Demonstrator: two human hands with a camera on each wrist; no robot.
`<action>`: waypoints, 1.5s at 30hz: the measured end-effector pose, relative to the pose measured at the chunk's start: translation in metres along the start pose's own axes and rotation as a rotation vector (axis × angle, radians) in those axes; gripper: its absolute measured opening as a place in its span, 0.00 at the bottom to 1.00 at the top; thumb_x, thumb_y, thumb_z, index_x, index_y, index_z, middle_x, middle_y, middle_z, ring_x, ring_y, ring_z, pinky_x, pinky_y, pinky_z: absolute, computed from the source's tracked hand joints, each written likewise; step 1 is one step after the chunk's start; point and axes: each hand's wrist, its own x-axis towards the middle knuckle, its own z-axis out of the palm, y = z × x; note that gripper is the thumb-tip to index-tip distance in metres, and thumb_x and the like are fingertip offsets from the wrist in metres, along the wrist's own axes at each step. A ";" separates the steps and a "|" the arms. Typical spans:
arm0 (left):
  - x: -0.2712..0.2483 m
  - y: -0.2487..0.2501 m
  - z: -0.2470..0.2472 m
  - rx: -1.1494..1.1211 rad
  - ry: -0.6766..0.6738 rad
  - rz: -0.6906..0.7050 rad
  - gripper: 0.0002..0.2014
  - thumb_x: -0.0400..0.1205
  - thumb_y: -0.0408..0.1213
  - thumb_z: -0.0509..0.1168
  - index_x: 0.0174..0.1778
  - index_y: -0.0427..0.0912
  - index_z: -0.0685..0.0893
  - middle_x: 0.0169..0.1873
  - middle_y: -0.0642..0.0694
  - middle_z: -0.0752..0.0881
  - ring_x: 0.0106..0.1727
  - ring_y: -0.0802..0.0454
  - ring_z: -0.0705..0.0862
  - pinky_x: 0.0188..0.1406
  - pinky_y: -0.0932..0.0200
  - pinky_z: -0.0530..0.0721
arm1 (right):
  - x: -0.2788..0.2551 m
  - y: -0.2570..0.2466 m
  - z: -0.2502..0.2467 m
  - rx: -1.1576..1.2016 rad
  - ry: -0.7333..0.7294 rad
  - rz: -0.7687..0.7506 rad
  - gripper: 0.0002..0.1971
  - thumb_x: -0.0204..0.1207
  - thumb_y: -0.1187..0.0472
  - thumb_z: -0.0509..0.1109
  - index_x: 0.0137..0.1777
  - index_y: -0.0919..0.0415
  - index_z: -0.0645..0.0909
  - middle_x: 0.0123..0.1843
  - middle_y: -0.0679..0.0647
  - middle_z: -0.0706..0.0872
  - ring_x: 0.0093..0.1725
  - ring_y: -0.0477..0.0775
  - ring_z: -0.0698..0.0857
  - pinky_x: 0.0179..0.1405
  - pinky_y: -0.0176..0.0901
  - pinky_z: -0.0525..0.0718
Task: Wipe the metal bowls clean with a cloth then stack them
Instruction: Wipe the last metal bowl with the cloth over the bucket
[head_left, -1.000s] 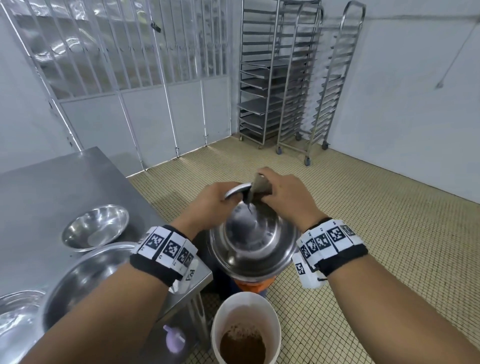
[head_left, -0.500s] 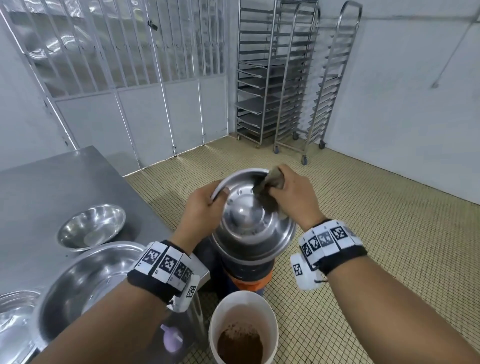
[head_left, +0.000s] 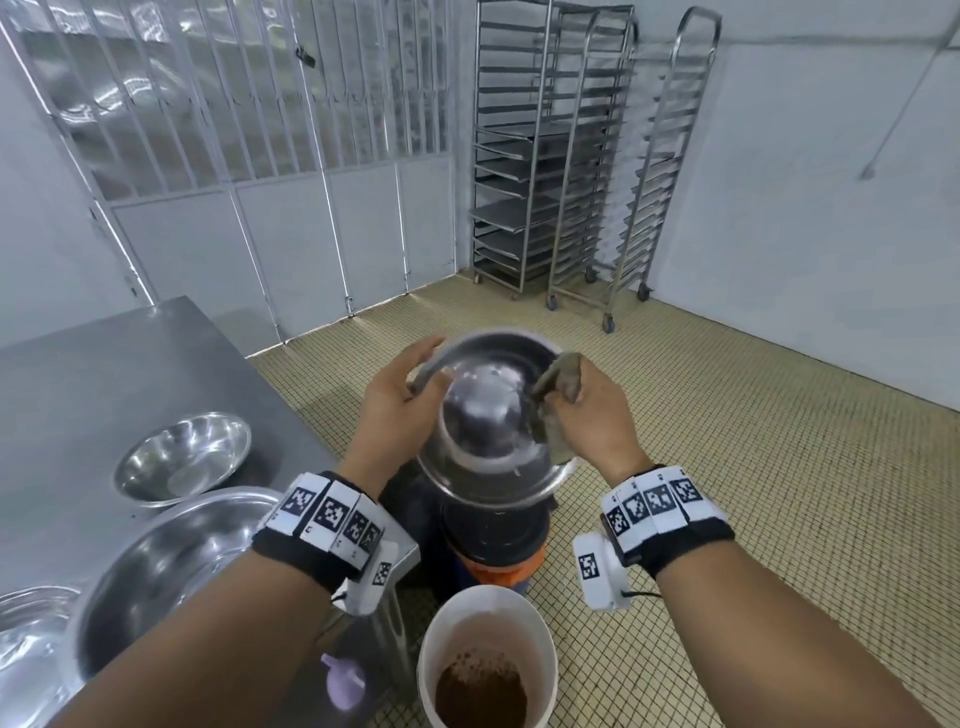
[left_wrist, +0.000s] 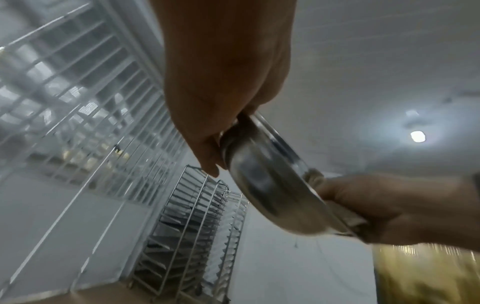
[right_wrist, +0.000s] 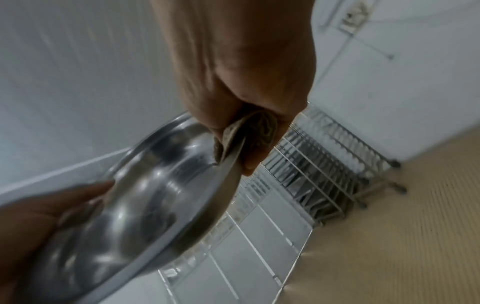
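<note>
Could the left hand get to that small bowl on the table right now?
Probably not yet: the left hand grips the held bowl. The path to the small bowl on the table looks unobstructed.

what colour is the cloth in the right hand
A dull grey-brown, khaki-like cloth, bunched in the right hand; the head view shows it best.

Four metal bowls show in the head view: one held bowl in the air and three on the steel table, namely a small bowl, a large bowl and an edge bowl (cut off by the frame). One cloth. Two hands: left hand, right hand. One white bucket. Three tray racks.
</note>
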 end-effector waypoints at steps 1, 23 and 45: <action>0.006 0.002 -0.004 0.065 -0.088 0.013 0.22 0.87 0.42 0.70 0.78 0.60 0.79 0.65 0.57 0.86 0.47 0.61 0.91 0.44 0.57 0.93 | 0.001 -0.004 -0.004 -0.107 -0.057 -0.062 0.09 0.84 0.64 0.68 0.53 0.46 0.78 0.43 0.39 0.84 0.39 0.35 0.83 0.31 0.17 0.76; 0.000 0.020 -0.002 0.259 -0.220 0.084 0.11 0.91 0.38 0.65 0.44 0.54 0.88 0.24 0.60 0.85 0.21 0.65 0.78 0.22 0.72 0.74 | 0.025 -0.019 -0.007 -0.283 -0.110 -0.283 0.09 0.82 0.53 0.72 0.57 0.39 0.79 0.47 0.42 0.89 0.42 0.42 0.87 0.40 0.27 0.81; 0.000 0.012 0.001 0.004 0.034 -0.021 0.13 0.90 0.37 0.66 0.39 0.45 0.86 0.20 0.53 0.83 0.20 0.58 0.79 0.19 0.65 0.77 | 0.020 -0.016 -0.002 0.030 0.101 -0.161 0.06 0.81 0.60 0.73 0.53 0.47 0.82 0.47 0.37 0.88 0.42 0.24 0.83 0.41 0.19 0.80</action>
